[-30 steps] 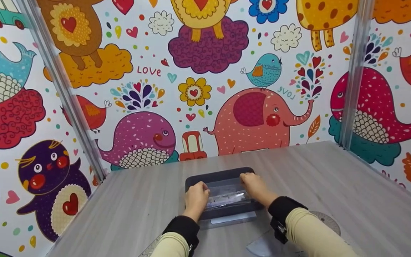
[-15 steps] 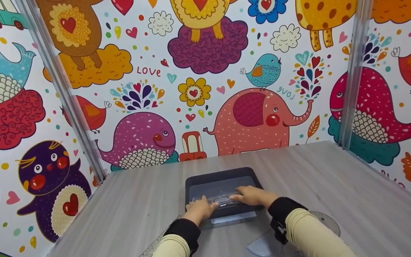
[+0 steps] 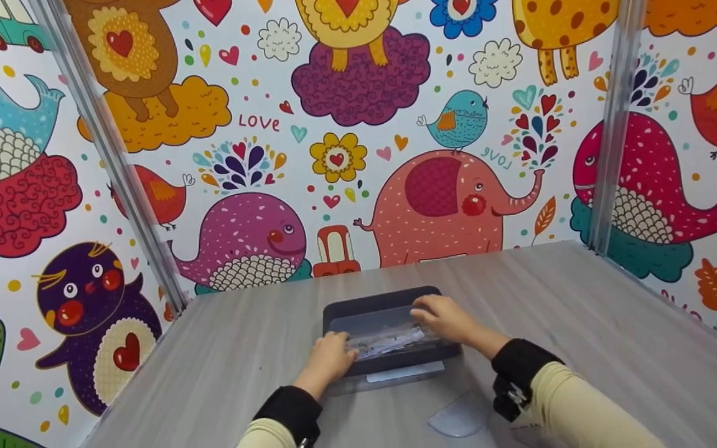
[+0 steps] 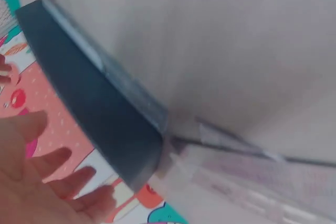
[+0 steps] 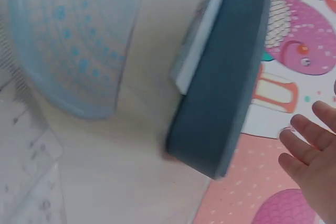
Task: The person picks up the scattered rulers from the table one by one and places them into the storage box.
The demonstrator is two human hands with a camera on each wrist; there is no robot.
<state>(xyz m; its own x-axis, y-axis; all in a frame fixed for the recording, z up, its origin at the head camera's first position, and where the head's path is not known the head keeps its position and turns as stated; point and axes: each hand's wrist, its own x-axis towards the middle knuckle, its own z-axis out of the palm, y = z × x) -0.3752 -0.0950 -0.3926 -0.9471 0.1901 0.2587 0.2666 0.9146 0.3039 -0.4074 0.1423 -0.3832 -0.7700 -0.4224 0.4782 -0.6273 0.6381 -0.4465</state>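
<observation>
A dark grey rectangular tray point(image 3: 383, 301) stands on the table, its outer wall point(image 4: 89, 93) large in the left wrist view. Inside lies a clear, shiny plastic packet point(image 3: 391, 345); its contents are too small to tell. My left hand point(image 3: 326, 359) is over the tray's left front corner, beside the packet's left end. My right hand point(image 3: 444, 318) is over the right side, near the packet's other end. Loose, spread fingers show on the left hand point(image 4: 52, 182) and on the right hand point(image 5: 315, 150) in the wrist views. Neither visibly grips anything.
A clear half-round protractor point(image 3: 458, 415) lies in front of the tray, with clear marked plastic pieces point(image 5: 26, 156) beside it. A pale strip point(image 3: 405, 372) sits along the tray's front. Clear strips point(image 4: 252, 192) lie near the left hand. Patterned walls point(image 3: 333, 205) enclose the table.
The packet has gone from being held up at both ends to lying in the tray. Both hands first lowered with it, then loosened; the forearms have spread apart.
</observation>
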